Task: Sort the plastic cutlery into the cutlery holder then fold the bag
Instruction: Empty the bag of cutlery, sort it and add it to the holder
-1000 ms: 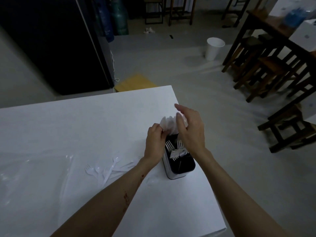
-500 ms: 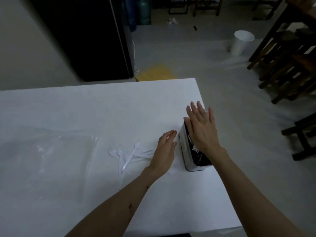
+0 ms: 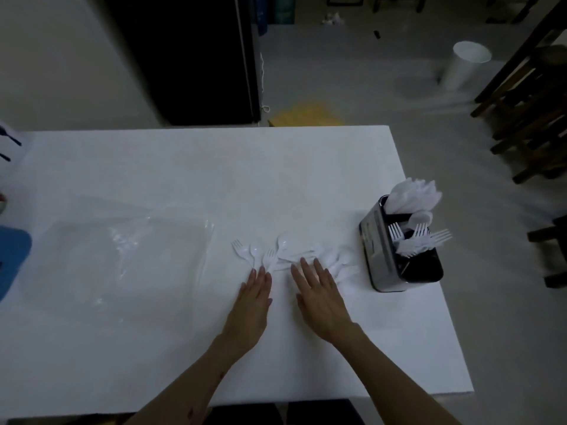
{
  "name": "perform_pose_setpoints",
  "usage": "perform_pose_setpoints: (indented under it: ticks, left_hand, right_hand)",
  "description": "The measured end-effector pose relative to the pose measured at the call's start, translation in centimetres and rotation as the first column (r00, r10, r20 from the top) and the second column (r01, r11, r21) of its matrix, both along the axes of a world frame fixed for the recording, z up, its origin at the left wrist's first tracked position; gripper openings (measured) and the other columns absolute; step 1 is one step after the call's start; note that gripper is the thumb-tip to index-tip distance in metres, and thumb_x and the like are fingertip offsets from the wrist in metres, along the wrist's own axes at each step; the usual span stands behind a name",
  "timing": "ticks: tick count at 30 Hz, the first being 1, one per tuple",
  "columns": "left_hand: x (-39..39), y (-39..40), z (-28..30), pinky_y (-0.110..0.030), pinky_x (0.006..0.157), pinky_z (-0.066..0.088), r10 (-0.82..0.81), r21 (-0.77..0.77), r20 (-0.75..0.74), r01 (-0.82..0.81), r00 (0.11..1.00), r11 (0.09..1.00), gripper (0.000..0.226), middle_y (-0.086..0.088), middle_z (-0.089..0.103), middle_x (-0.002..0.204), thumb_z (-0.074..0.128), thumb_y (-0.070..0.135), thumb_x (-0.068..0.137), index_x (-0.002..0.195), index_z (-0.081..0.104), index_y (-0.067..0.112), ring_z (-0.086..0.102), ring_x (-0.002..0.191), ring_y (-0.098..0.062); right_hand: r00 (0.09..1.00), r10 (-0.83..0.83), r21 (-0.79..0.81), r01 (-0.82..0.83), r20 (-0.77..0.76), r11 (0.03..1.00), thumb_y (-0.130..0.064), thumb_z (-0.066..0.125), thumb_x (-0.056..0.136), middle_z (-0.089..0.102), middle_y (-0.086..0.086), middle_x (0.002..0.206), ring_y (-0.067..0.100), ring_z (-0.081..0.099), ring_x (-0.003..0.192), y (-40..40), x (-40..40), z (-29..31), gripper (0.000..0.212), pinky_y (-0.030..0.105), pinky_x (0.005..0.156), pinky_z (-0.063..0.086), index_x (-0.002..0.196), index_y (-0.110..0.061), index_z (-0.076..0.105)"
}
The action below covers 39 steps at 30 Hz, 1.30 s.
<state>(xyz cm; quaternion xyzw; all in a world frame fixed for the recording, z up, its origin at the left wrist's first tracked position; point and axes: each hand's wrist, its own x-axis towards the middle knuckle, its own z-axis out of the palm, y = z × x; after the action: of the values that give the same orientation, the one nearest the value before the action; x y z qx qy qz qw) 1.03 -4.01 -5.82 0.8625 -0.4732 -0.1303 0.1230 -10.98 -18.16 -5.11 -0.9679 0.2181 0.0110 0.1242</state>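
Observation:
Several loose white plastic forks and spoons (image 3: 277, 254) lie fanned out on the white table (image 3: 196, 167). My left hand (image 3: 253, 302) lies flat just below them, fingertips at the handle ends. My right hand (image 3: 320, 294) is flat beside it, fingertips touching the handles on the right. Neither hand holds anything. The dark cutlery holder (image 3: 395, 259) stands near the table's right edge, with white knives in its far compartment and forks and a spoon in the middle one. The clear plastic bag (image 3: 122, 259) lies flat on the left.
The table's right edge runs just past the holder. A blue object (image 3: 12, 253) sits at the left edge. On the floor beyond are a white bin (image 3: 466, 65), a yellow mat (image 3: 306, 113), dark wooden chairs (image 3: 527, 111) at right and a black cabinet (image 3: 190, 56).
Both hands have left the holder and moved left and down to lie flat at the loose cutlery. The view has swung, so the holder now sits farther right.

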Motion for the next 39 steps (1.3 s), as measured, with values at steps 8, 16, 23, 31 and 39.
perform_pose_setpoints:
  ticks: [8, 16, 23, 31, 39]
  left_hand:
    - [-1.1, 2.1, 0.0, -0.04, 0.088, 0.055, 0.066, -0.16, -0.199, -0.099, 0.978, 0.982, 0.038, -0.016, 0.059, 0.117, 0.067, 0.003, 0.085, 0.122, 0.06, -0.001, 0.059, 0.112, -0.028]
    - [-0.3, 0.7, 1.0, -0.017, 0.083, 0.035, 0.179, -0.214, -0.29, -0.246, 0.94, 0.945, 0.018, -0.003, 0.059, 0.094, 0.065, 0.016, 0.088, 0.105, 0.064, 0.009, 0.045, 0.09, -0.013]
    - [0.7, -1.5, 1.1, -0.026, 0.075, 0.045, 0.289, -0.108, -0.375, -0.352, 0.881, 0.93, 0.013, -0.003, 0.058, 0.086, 0.068, 0.019, 0.086, 0.093, 0.059, 0.011, 0.053, 0.086, -0.019]
    - [0.4, -0.1, 0.2, -0.025, 0.074, 0.048, 0.252, -0.157, -0.455, -0.356, 0.854, 0.921, 0.001, 0.0, 0.064, 0.083, 0.062, 0.014, 0.089, 0.089, 0.063, 0.014, 0.058, 0.083, -0.016]
    - [1.2, -0.5, 1.4, -0.015, 0.075, 0.048, 0.304, -0.16, -0.596, -0.482, 0.743, 0.862, 0.011, -0.001, 0.067, 0.094, 0.052, 0.011, 0.095, 0.097, 0.062, 0.014, 0.064, 0.088, -0.011]
  right_hand:
    - [0.985, 0.16, -0.024, -0.158, 0.068, 0.987, -0.005, 0.084, 0.065, 0.062, 0.009, 0.133, 0.027, 0.056, 0.126, 1.2, -1.4, -1.4, 0.065, 0.043, 0.106, 0.038, 0.126, -0.006, 0.063]
    - [0.979, 0.173, -0.026, -0.171, 0.107, 0.985, 0.007, 0.081, 0.059, 0.068, 0.006, 0.123, 0.029, 0.062, 0.117, 0.2, -3.2, -1.1, 0.055, 0.04, 0.101, 0.049, 0.11, -0.012, 0.073]
    - [0.994, -0.107, -0.018, 0.107, 0.013, 0.994, 0.008, 0.083, 0.047, 0.064, 0.009, 0.093, 0.029, 0.06, 0.078, -0.9, -1.1, 0.6, 0.049, 0.032, 0.053, 0.048, 0.09, -0.013, 0.072]
    - [0.983, 0.131, -0.039, -0.137, -0.132, 0.99, 0.004, 0.086, 0.048, 0.062, 0.001, 0.087, 0.02, 0.057, 0.069, -2.9, -0.1, 1.7, 0.042, 0.022, 0.043, 0.026, 0.077, -0.015, 0.062]
    - [0.993, 0.12, 0.003, -0.12, 0.001, 0.993, 0.016, 0.075, 0.049, 0.064, 0.002, 0.084, 0.022, 0.06, 0.064, -2.5, -1.1, 2.2, 0.058, 0.024, 0.039, 0.038, 0.096, -0.016, 0.065]
